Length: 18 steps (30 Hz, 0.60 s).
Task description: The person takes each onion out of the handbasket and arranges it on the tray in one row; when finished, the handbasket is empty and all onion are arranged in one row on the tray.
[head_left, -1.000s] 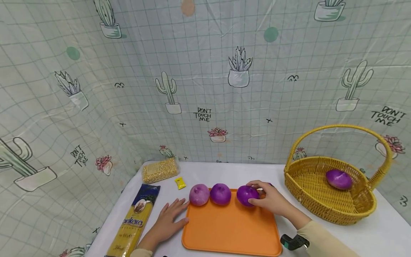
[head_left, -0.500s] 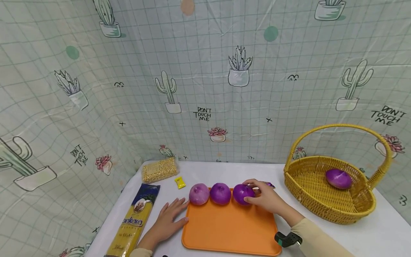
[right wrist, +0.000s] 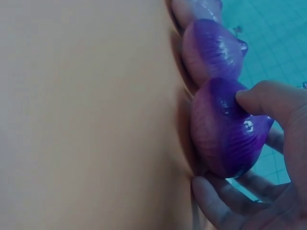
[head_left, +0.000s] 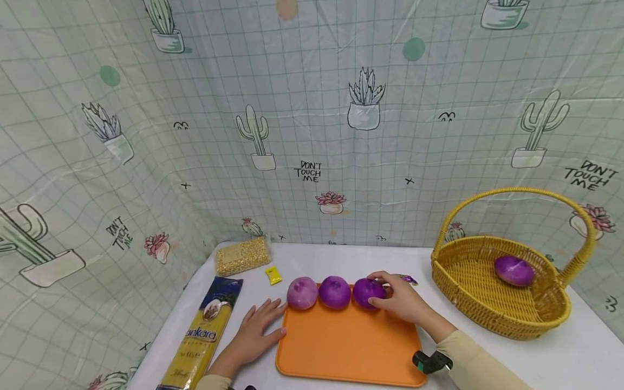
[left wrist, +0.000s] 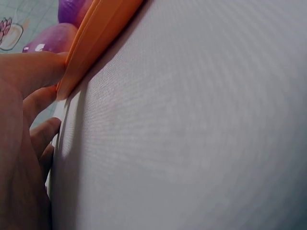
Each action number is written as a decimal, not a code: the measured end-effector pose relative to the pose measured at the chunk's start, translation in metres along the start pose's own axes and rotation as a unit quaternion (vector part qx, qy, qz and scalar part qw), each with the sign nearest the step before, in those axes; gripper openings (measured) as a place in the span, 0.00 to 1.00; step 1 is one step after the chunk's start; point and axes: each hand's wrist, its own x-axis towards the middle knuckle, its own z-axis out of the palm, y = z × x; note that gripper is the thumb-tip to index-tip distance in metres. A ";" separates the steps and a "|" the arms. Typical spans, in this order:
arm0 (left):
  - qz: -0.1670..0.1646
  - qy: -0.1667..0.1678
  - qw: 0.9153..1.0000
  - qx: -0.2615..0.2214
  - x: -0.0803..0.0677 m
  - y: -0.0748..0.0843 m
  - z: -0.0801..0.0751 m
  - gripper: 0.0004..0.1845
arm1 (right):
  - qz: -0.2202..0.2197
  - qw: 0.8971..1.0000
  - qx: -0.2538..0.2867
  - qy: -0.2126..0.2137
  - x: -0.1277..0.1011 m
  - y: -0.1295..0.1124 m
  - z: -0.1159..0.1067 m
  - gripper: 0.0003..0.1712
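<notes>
1. Head view: right hand (head_left: 404, 301) grips the rightmost onion (head_left: 368, 293) of three in a row along the tray's (head_left: 348, 352) far edge. Left hand (head_left: 255, 333) lies flat, fingers spread, on the table (head_left: 575, 352) against the tray's left edge. Basket (head_left: 492, 309) to the tray's right holds a fourth onion (head_left: 513, 270).
2. Left wrist view: fingertips (left wrist: 33, 72) touch the tray rim (left wrist: 93, 40).
3. Right wrist view: thumb (right wrist: 268, 98) and fingers (right wrist: 225, 203) curl round the onion, which rests on the tray.
</notes>
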 end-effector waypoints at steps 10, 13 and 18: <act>0.001 0.004 1.000 0.001 -0.001 -0.001 0.001 0.33 | -0.017 1.000 0.013 -0.004 0.000 0.000 0.002 0.31; 0.001 0.004 1.000 0.000 -0.001 -0.001 0.001 0.33 | -0.014 1.000 0.013 -0.002 0.000 0.001 0.003 0.31; 0.000 0.003 1.000 0.000 -0.001 0.001 0.000 0.33 | -0.016 1.000 0.004 0.002 0.000 0.002 0.003 0.32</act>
